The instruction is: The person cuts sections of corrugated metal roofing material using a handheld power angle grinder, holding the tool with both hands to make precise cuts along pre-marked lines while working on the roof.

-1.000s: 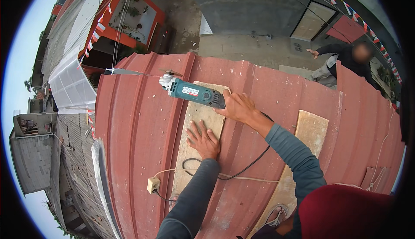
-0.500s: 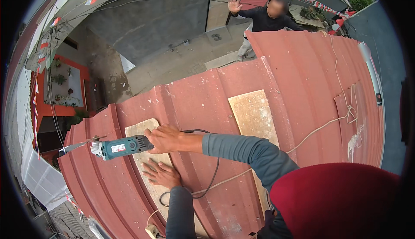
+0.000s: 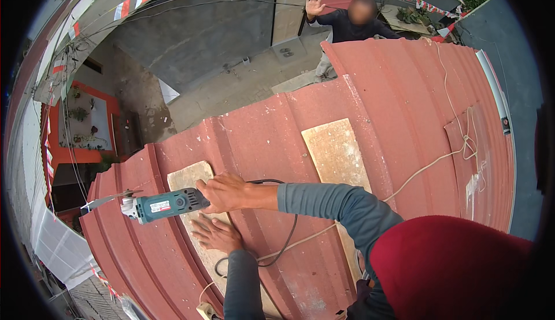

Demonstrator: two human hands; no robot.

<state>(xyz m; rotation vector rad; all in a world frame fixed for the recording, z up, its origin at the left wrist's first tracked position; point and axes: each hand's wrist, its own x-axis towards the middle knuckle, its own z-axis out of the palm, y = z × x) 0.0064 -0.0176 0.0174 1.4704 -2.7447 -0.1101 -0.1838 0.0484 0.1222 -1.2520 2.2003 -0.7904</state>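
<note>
Both of my hands are apart but near each other: my right hand [image 3: 224,193] is clamped around the dark rear end of a teal angle grinder [image 3: 162,205] with a silver head, while my left hand [image 3: 218,236] lies just below it, palm down with the fingers spread, on a long, worn, pale wooden board [image 3: 191,174]. From the head view I see the grinder lying nearly level across the board's upper part, its thin round disc [image 3: 124,194] seen almost edge-on at the left end, beyond the board. Beneath everything is a red ribbed metal roof [image 3: 248,141]. A black power cord [image 3: 295,223] curves to the right of my hands and loops beside my left wrist. At the bottom edge is a cream plastic socket block [image 3: 205,310]. To the right lies a second pale wooden board [image 3: 335,149], and a cream cable [image 3: 426,166] runs across the roof. Past its far edge, another person [image 3: 357,30] in a dark top has one open palm raised.
</note>
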